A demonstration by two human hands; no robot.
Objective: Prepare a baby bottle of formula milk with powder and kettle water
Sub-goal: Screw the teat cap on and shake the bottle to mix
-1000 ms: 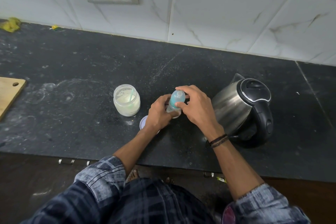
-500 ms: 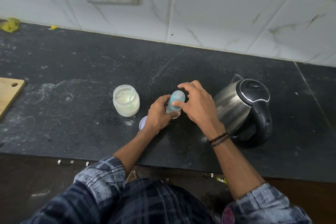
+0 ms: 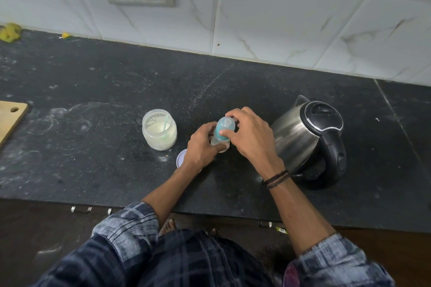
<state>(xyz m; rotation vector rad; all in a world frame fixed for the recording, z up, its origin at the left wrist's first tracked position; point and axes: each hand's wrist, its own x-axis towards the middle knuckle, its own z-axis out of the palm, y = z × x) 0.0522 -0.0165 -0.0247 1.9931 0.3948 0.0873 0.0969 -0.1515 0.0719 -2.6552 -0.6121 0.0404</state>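
1. The dark speckled stone countertop (image 3: pixel 93 137) spreads under both hands, matt and dusted with pale powder smears; a white marbled tile wall rises beyond the fingertips.
2. The electric kettle (image 3: pixel 310 142) stands just to the right of the right hand, a rounded brushed-steel body with a glossy black lid and handle, its lid down and its spout pointing away from the person.
3. Both forearms reach forward from rolled plaid sleeves; a dark corded band circles the right wrist.
4. The right hand (image 3: pixel 251 137) arches over the baby bottle (image 3: pixel 221 130) from the right, thumb and fingers closed around its teal collar and clear domed cap.
5. The left hand (image 3: pixel 201 144) wraps the lower body of the bottle from the left, fingers curled tight and hiding most of it; what the bottle contains cannot be told.
6. The bottle stands upright on the countertop between the two hands, leaning slightly toward the left hand.
7. A squat glass jar (image 3: pixel 159 131) sits open to the left of the left hand, near but apart, holding cream-coloured powder with a pale green scoop handle leaning inside.
8. A flat round white lid (image 3: pixel 182 158) lies by the left wrist, partly covered by it.
9. A wooden cutting board's corner (image 3: pixel 10 119) shows well to the left.
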